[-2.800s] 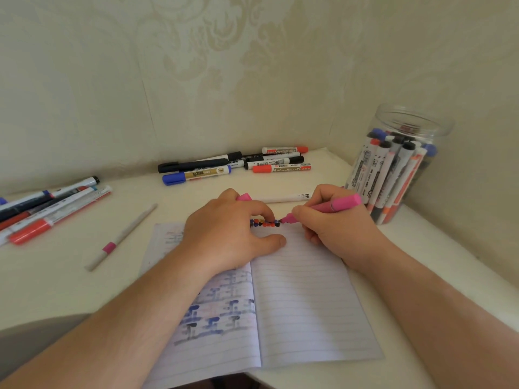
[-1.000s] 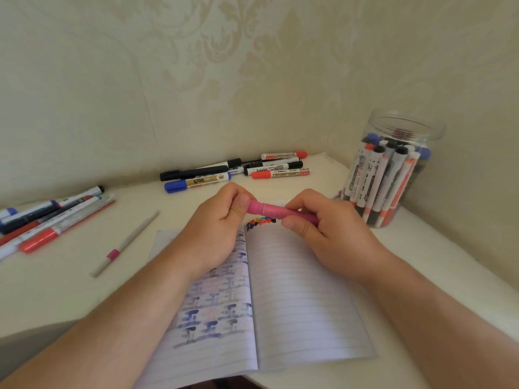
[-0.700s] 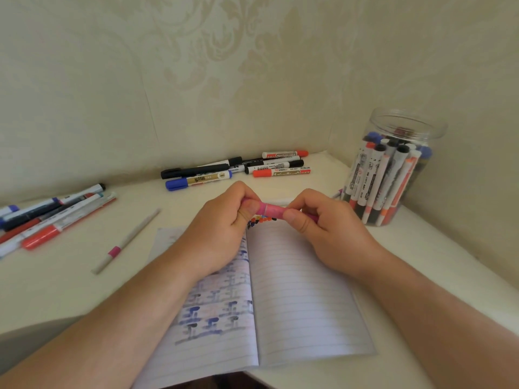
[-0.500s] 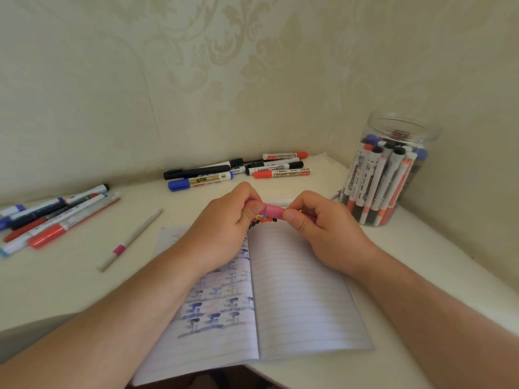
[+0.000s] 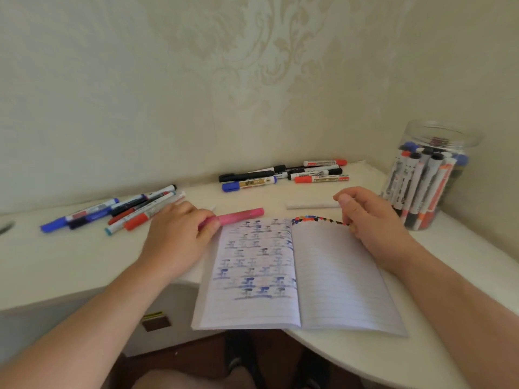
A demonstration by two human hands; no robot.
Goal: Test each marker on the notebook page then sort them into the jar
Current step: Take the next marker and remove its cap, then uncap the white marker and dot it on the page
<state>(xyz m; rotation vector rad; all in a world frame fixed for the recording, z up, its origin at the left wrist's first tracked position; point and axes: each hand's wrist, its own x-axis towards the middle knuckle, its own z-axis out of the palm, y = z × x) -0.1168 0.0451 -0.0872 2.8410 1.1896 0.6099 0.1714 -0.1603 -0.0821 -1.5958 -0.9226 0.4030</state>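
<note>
An open lined notebook (image 5: 331,279) lies on the white desk, with a row of coloured test marks along the top of its right page. My left hand (image 5: 179,234) grips the capped pink marker (image 5: 243,215) by one end, just above the notebook's top left corner. My right hand (image 5: 370,217) rests on the top right corner of the page, fingers loosely curled and holding nothing. A clear plastic jar (image 5: 429,175) with several markers standing in it is at the right, by the wall.
Several markers (image 5: 283,175) lie at the back by the wall, and another group of markers (image 5: 112,210) lies at the left. A white pen (image 5: 311,204) lies above the notebook. The desk's curved front edge (image 5: 84,293) runs under my left forearm.
Both hands held the pink marker over the notebook and pressed its cap on. Now my right hand has let go and my left hand has carried the marker leftwards.
</note>
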